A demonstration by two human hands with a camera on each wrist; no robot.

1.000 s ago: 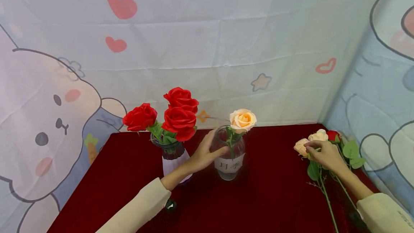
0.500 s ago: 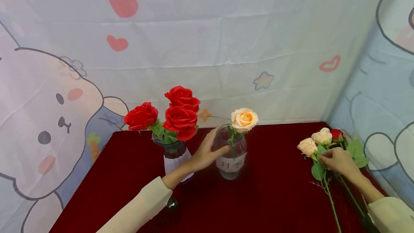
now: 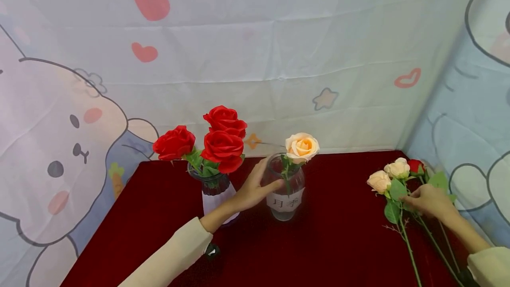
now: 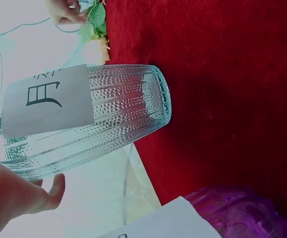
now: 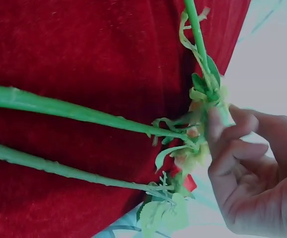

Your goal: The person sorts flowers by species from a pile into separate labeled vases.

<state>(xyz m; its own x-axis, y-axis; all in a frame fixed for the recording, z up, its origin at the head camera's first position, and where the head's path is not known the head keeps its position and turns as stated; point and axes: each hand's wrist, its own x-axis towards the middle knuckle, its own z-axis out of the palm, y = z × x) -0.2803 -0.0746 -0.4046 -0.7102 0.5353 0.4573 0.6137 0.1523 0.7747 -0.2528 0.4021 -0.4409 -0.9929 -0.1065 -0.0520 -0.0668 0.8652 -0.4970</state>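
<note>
Behind the left hand (image 3: 255,189), the near side of the clear vase (image 3: 284,194), hidden in the head view. Cut off by the frame edge in the left wrist view: top of that vase, and most of its paper label (image 4: 46,99). Beside the vase, a purple vase (image 4: 242,213), only partly in frame. Right of the vase, loose flower stems (image 3: 406,242) running off the bottom edge; which stem the right hand (image 3: 428,200) pinches, unclear. Blooms blurred in the right wrist view.
</note>
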